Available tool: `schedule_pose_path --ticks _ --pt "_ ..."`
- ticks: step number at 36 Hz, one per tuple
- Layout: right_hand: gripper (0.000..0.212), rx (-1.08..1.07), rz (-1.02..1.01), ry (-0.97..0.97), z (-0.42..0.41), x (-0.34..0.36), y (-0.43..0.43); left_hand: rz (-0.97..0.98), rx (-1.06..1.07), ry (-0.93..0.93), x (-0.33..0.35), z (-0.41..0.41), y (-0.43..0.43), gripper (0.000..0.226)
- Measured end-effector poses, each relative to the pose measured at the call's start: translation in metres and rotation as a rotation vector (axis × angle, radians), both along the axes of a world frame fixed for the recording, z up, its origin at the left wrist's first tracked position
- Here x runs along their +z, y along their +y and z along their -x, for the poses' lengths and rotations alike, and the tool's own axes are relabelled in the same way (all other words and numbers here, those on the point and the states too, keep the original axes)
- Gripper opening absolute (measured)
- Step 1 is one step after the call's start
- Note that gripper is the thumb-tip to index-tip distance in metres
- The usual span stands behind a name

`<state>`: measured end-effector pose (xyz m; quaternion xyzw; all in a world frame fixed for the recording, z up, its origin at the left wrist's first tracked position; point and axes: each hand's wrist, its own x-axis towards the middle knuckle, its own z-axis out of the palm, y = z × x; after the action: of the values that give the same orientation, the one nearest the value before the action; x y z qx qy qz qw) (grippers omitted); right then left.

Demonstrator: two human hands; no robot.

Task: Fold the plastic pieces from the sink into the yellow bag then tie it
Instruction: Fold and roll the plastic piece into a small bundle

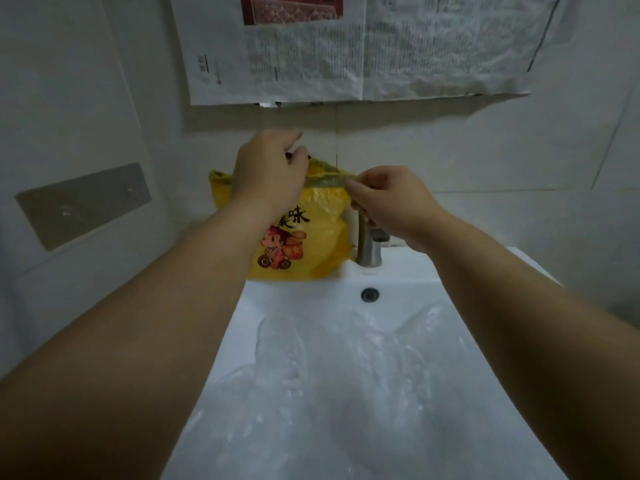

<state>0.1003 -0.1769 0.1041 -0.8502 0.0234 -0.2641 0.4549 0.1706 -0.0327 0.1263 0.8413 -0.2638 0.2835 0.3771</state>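
A: Where's the bag (311,244)?
B: Upright on the back ledge of the sink (398,271), just left of the tap (369,249). Both hands are at its mouth: the left hand (266,171) curls over the top edge, the right hand (388,202) pinches the rim and holds it stretched.
A: And the plastic (346,375)?
B: Clear, crumpled sheets lying in the sink, below the overflow hole (370,294). Newspaper (346,57) covers the wall (485,150) above.

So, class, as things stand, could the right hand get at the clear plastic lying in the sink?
Probably yes: the plastic lies uncovered in the sink below, though the right hand must first release the yellow bag it pinches.
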Motion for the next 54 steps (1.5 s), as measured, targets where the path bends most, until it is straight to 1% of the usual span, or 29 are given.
schedule_pose_path --ticks 3,4,7,9,12,14,17,20,23,24,25,27,28,29,31,32,34,36,37,39,41,42,44,45,46,49,51,53,54 --pt "0.026 -0.029 -0.020 0.045 0.018 -0.022 0.003 0.110 -0.088 0.041 -0.020 0.031 -0.006 0.036" --pt "0.027 -0.033 -0.028 0.074 0.025 -0.031 0.005 0.123 -0.126 0.095 -0.030 0.040 -0.009 0.035" --pt "0.027 -0.044 -0.033 0.162 0.046 -0.064 0.006 0.103 -0.197 0.261 -0.072 0.070 -0.012 0.017" --pt "0.025 -0.084 -0.041 0.199 0.058 -0.083 0.006 0.059 -0.191 0.350 -0.099 0.082 -0.012 0.014" --pt "0.025 -0.175 -0.013 0.219 0.074 -0.110 0.003 -0.048 -0.133 0.499 -0.131 0.096 -0.011 0.038" --pt "0.043 -0.209 0.049 0.293 0.080 -0.127 -0.003 -0.133 -0.110 0.557 -0.146 0.102 -0.010 0.044" --pt "0.072 -0.175 0.149 0.456 0.080 -0.143 -0.014 -0.226 -0.087 0.564 -0.160 0.102 -0.007 0.047" --pt "0.087 -0.129 0.199 0.571 0.076 -0.153 -0.015 -0.293 -0.084 0.552 -0.166 0.097 -0.006 0.050" --pt "0.098 -0.116 0.130 0.729 0.069 -0.164 -0.013 -0.371 -0.108 0.539 -0.169 0.091 -0.006 0.054" --pt "0.095 -0.122 0.146 0.808 0.069 -0.165 -0.012 -0.397 -0.113 0.540 -0.170 0.089 -0.006 0.056" --pt "0.080 -0.121 0.205 0.865 0.067 -0.167 -0.012 -0.420 -0.115 0.542 -0.170 0.085 -0.007 0.057" --pt "0.022 -0.142 0.360 0.889 0.063 -0.166 -0.017 -0.444 -0.112 0.545 -0.171 0.079 -0.008 0.061" --pt "0.022 -0.149 0.386 0.851 0.060 -0.165 -0.019 -0.442 -0.112 0.550 -0.171 0.076 -0.009 0.062" --pt "0.023 -0.149 0.324 0.790 0.057 -0.164 -0.021 -0.428 -0.112 0.555 -0.172 0.073 -0.010 0.064" --pt "0.016 -0.162 0.059 0.642 0.052 -0.157 -0.021 -0.368 -0.108 0.568 -0.171 0.067 -0.011 0.068" --pt "0.017 -0.152 -0.094 0.557 0.052 -0.152 -0.019 -0.315 -0.104 0.588 -0.171 0.066 -0.011 0.071" --pt "0.020 -0.062 -0.428 0.423 0.052 -0.141 -0.015 -0.148 -0.097 0.657 -0.169 0.061 -0.011 0.077" --pt "0.018 0.049 -0.727 0.310 0.056 -0.129 -0.010 0.031 -0.084 0.733 -0.168 0.059 -0.011 0.085" --pt "0.015 0.080 -0.843 0.255 0.058 -0.123 -0.009 0.119 -0.079 0.772 -0.167 0.058 -0.012 0.090" --pt "0.021 0.071 -0.995 0.175 0.059 -0.117 -0.008 0.307 -0.104 0.870 -0.164 0.057 -0.011 0.099" --pt "0.020 0.023 -1.069 0.135 0.057 -0.115 -0.010 0.466 -0.177 0.975 -0.160 0.059 -0.011 0.096" --pt "0.019 0.002 -1.085 0.130 0.058 -0.114 -0.011 0.513 -0.234 1.018 -0.157 0.059 -0.010 0.085" --pt "0.018 -0.040 -1.099 0.142 0.059 -0.115 -0.014 0.542 -0.355 1.052 -0.154 0.061 -0.010 0.040" --pt "0.017 -0.060 -1.102 0.151 0.060 -0.114 -0.014 0.564 -0.391 1.047 -0.153 0.062 -0.011 0.023" --pt "0.015 -0.086 -1.099 0.160 0.060 -0.115 -0.016 0.608 -0.418 1.042 -0.152 0.062 -0.012 0.015" --pt "0.013 -0.224 -1.059 0.180 0.058 -0.114 -0.020 0.786 -0.494 1.063 -0.146 0.062 -0.014 0.004" --pt "0.012 -0.339 -0.973 0.175 0.056 -0.114 -0.024 0.856 -0.483 1.063 -0.145 0.059 -0.012 0.005" --pt "0.037 -0.427 -0.897 0.119 0.054 -0.115 -0.027 0.894 -0.451 1.055 -0.146 0.056 -0.011 0.009" --pt "0.045 -0.461 -0.842 0.080 0.054 -0.116 -0.028 0.919 -0.441 1.058 -0.147 0.054 -0.011 0.016"
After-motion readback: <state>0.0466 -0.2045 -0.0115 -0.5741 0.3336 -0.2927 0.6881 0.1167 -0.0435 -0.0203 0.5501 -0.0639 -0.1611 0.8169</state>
